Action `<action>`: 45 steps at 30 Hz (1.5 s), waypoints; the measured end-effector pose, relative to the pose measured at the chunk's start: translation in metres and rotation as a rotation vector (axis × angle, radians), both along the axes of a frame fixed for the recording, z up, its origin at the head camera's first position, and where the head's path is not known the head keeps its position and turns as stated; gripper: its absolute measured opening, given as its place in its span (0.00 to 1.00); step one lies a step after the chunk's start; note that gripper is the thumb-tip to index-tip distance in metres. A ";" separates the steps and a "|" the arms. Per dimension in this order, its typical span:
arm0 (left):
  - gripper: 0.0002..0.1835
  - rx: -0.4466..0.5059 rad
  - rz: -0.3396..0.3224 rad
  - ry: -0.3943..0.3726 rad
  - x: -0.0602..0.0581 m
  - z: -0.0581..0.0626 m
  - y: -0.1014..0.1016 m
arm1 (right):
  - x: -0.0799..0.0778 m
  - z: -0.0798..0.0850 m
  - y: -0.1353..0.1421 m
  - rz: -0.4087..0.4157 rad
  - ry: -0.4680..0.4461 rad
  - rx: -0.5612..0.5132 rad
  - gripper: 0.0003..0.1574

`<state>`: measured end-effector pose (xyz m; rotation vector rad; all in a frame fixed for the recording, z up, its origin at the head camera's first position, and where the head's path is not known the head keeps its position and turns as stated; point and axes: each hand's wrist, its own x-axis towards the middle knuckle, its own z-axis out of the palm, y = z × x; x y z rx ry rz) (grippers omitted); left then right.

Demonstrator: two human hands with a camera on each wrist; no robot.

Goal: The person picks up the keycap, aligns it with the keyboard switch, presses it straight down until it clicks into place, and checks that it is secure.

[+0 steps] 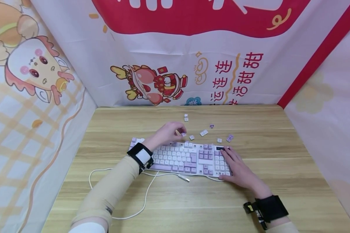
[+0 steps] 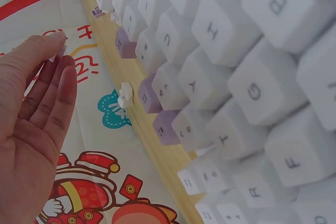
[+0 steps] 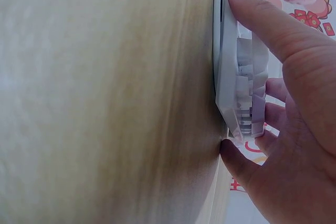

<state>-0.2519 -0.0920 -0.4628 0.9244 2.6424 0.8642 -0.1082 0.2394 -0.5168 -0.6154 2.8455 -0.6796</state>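
A white and lilac computer keyboard [image 1: 205, 161] lies on the wooden table. My left hand [image 1: 170, 132] is raised just past its far edge and pinches a small keycap [image 1: 183, 134] between thumb and fingertips. In the left wrist view, the fingers partly hide that keycap. My right hand [image 1: 239, 168] rests over the keyboard's right end, fingers stretched across the number keys. In the right wrist view, its thumb [image 3: 257, 11] touches the near edge. Several loose keycaps lie behind the keyboard, among them a white one [image 1: 192, 137] close to my left hand.
A longer white keycap [image 1: 204, 133], a lilac one [image 1: 229, 138] and a small purple piece [image 1: 212, 126] lie farther back. A white cable [image 1: 145, 197] loops across the table, its plug [image 1: 184, 178] in front of the keyboard. Printed cloth [image 1: 175, 45] hangs behind.
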 end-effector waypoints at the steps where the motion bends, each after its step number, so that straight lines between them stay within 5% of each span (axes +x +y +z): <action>1: 0.13 0.000 0.001 -0.001 0.000 0.000 -0.001 | 0.000 0.000 0.000 0.000 0.006 -0.001 0.65; 20: 0.14 -0.028 -0.075 -0.034 0.016 0.004 0.026 | -0.001 -0.002 0.002 -0.012 -0.011 -0.004 0.65; 32: 0.12 -0.082 -0.085 0.054 0.025 -0.005 0.062 | -0.002 -0.004 0.003 -0.006 -0.012 -0.001 0.65; 45: 0.12 -0.174 -0.075 0.024 0.019 -0.015 0.077 | -0.001 -0.001 0.002 -0.006 -0.015 -0.002 0.65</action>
